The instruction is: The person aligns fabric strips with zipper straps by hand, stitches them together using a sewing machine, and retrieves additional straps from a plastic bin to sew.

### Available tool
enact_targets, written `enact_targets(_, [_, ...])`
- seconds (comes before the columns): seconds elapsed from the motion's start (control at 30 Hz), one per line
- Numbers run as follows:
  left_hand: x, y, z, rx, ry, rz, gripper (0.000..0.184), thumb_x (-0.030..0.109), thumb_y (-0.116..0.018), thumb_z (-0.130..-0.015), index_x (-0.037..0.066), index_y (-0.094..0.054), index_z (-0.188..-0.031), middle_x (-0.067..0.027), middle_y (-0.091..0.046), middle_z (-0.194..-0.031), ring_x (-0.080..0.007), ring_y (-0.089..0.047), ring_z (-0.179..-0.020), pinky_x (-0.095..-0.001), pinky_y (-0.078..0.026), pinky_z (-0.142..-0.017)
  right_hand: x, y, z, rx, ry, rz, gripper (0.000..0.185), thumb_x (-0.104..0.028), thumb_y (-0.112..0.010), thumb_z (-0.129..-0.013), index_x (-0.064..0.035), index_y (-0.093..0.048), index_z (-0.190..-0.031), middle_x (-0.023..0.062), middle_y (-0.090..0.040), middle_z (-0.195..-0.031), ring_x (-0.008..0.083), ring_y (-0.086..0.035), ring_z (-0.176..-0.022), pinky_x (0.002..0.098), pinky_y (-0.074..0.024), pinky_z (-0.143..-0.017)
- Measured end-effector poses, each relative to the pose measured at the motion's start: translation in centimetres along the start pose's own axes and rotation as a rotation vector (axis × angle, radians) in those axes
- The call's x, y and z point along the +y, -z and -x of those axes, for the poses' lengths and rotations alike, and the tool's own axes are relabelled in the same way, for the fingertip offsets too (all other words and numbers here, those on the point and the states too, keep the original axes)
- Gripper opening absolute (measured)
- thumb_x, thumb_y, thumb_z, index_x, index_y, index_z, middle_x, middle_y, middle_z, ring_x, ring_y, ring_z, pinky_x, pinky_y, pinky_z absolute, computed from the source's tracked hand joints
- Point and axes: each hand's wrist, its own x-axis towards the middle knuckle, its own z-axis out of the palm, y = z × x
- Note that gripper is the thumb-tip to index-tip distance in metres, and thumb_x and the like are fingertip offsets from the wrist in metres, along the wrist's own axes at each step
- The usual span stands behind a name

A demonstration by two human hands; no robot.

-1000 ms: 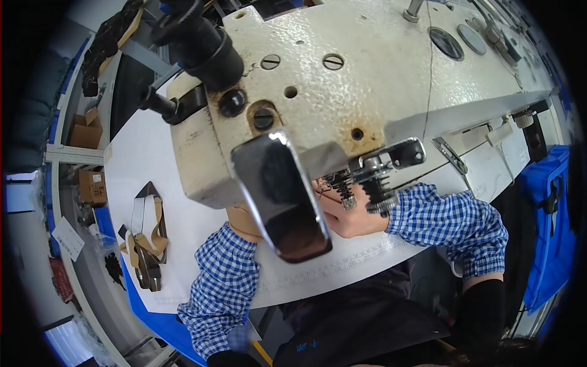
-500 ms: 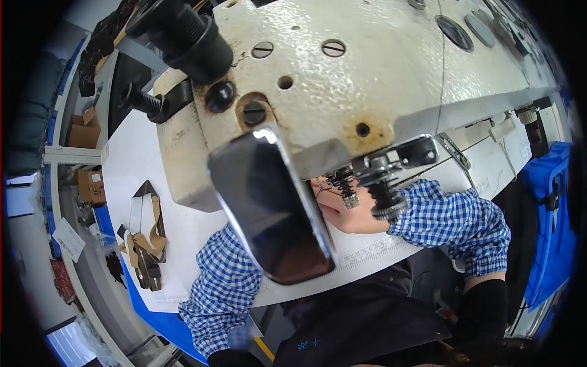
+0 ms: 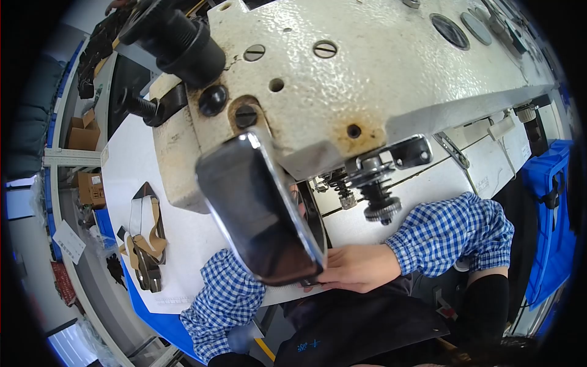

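My right hand (image 3: pixel 358 268) is at the table's front edge, its fingers pressed together around the end of something dark, mostly hidden. A dark edge (image 3: pixel 315 223) shows beside the shiny dark plate (image 3: pixel 260 211) of the sewing machine (image 3: pixel 293 79). That plate covers nearly all of my left hand; only its checked blue sleeve (image 3: pixel 229 284) is plain, and its grip cannot be made out. Spring tension knobs (image 3: pixel 380 199) stand above the white table (image 3: pixel 358 229), beyond my right hand.
Tan and white straps (image 3: pixel 145 229) with dark pieces lie at the table's left. A blue bin (image 3: pixel 550 226) stands at the far right. Shelves at the left hold cardboard boxes (image 3: pixel 90 188). A black cylindrical part (image 3: pixel 183 52) juts from the machine's upper left.
My right hand has drawn back from under the tension knobs to the table's front edge. The dark edge beside the plate has come into view. My left sleeve has shifted slightly towards my body.
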Motion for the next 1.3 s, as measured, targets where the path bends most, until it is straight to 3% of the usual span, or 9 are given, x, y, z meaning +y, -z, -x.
enact_targets(0.2, [0.5,0.4,-0.2,-0.005,0.052,0.026,0.05,0.023,-0.073,-0.073,-0.001,-0.056,-0.114,-0.0181,-0.059,-0.096,-0.034,-0.06,-0.084,-0.0396,-0.049,-0.072,0.1,0.1,0.1,0.034,0.063,0.157,0.02,-0.003,-0.053,-0.079,0.0059,-0.05,-0.096,0.0208,-0.055,-0.112,0.0357,-0.049,-0.111,0.04,-0.037,-0.102])
enact_targets(0.4, [0.3,-0.8,1.1,0.012,0.113,-0.032,0.054,0.026,-0.073,-0.073,-0.001,-0.054,-0.116,-0.0189,-0.059,-0.097,-0.034,-0.06,-0.086,-0.039,-0.049,-0.074,0.1,0.5,0.2,0.042,0.154,0.257,0.025,-0.004,-0.055,-0.071,0.0058,-0.052,-0.094,0.0189,-0.054,-0.104,0.0336,-0.049,-0.112,0.0421,-0.0361,-0.104])
enact_targets(0.6, [0.8,-0.2,0.6,0.014,-0.023,-0.163,0.056,0.027,-0.073,-0.073,-0.003,-0.053,-0.116,-0.0224,-0.057,-0.106,-0.0352,-0.058,-0.093,-0.0403,-0.048,-0.079,0.3,0.2,0.3,0.195,0.252,0.706,0.018,-0.011,-0.059,-0.062,0.0035,-0.059,-0.073,0.0141,-0.053,-0.093,0.0329,-0.052,-0.1,0.0391,-0.0434,-0.096])
enact_targets(0.7, [1.0,-0.3,0.5,0.023,-0.006,-0.158,0.055,0.026,-0.073,-0.073,-0.003,-0.054,-0.115,-0.0237,-0.055,-0.108,-0.036,-0.058,-0.094,-0.0416,-0.048,-0.079,-0.2,0.3,0.6,0.179,0.2,0.903,0.02,-0.014,-0.059,-0.06,0.0039,-0.061,-0.07,0.0142,-0.053,-0.091,0.0322,-0.052,-0.094,0.0401,-0.0462,-0.091])
enact_targets(0.9, [0.3,-0.3,1.2,0.026,0.001,-0.045,0.047,0.019,-0.074,-0.072,-0.002,-0.057,-0.111,-0.0225,-0.057,-0.107,-0.0358,-0.059,-0.094,-0.0411,-0.048,-0.079,-0.2,1.0,0.7,0.179,0.246,1.231,0.028,-0.017,-0.057,-0.058,0.0053,-0.062,-0.074,0.0198,-0.057,-0.091,0.0343,-0.058,-0.088,0.04,-0.0525,-0.08])
enact_targets(1.1, [0.7,-0.5,0.7,0.086,-0.021,-0.08,0.033,0.009,-0.071,-0.074,0.001,-0.062,-0.105,-0.0152,-0.062,-0.102,-0.0331,-0.061,-0.093,-0.0382,-0.049,-0.08,1.2,1.7,0.0,0.3,0.266,1.307,0.03,-0.016,-0.057,-0.059,0.0071,-0.062,-0.078,0.0199,-0.059,-0.088,0.0337,-0.061,-0.082,0.0372,-0.0552,-0.07])
enact_targets(1.23, [-0.9,-2.4,1.6,0.069,0.373,0.444,0.027,0.005,-0.067,-0.077,0.002,-0.063,-0.104,-0.0142,-0.061,-0.101,-0.0296,-0.059,-0.093,-0.0387,-0.048,-0.078,1.8,2.0,-0.5,0.368,0.214,1.342,0.034,-0.015,-0.057,-0.058,0.008,-0.062,-0.083,0.017,-0.059,-0.084,0.0303,-0.061,-0.083,0.0352,-0.0546,-0.073])
enact_targets(1.3, [-1.3,-2.3,1.4,0.048,0.337,0.369,0.025,0.005,-0.065,-0.078,0.002,-0.064,-0.103,-0.0146,-0.061,-0.099,-0.0291,-0.058,-0.092,-0.0388,-0.048,-0.077,1.3,3.0,-0.7,0.339,0.185,1.352,0.035,-0.014,-0.057,-0.058,0.0083,-0.062,-0.085,0.0152,-0.059,-0.082,0.0285,-0.06,-0.082,0.0336,-0.0542,-0.073])
